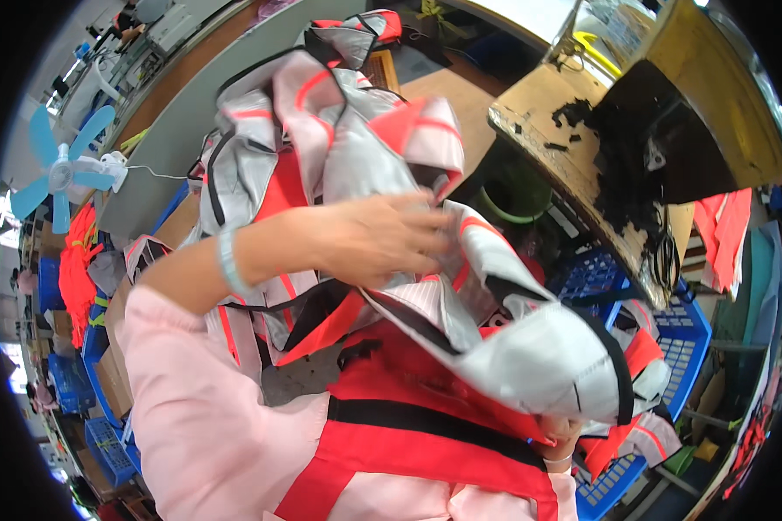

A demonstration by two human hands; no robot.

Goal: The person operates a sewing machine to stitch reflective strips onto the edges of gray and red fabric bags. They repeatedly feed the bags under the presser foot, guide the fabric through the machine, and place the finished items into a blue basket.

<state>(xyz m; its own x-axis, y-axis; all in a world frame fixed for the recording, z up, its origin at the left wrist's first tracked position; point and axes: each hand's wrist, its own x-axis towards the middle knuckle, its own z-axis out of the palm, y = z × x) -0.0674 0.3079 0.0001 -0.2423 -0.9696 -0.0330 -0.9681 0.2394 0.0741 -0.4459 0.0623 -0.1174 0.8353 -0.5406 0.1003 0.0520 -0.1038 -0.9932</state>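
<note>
My left hand (378, 239) reaches across the middle of the view, its fingers closed on the grey and red fabric of a reflective vest (339, 143) that bunches up above it. My right hand (558, 432) is mostly hidden at the lower right, only its fingertips showing under a grey vest panel with black trim (552, 360) that it holds up. A red vest piece with a black band (426, 425) lies across my lap, below both hands.
A blue plastic crate (682, 343) with more vest pieces stands at the right. A worn wooden table (565, 130) with black fabric on it is at the upper right. A blue fan (61, 169) and stacked crates and boxes (104, 382) are at the left.
</note>
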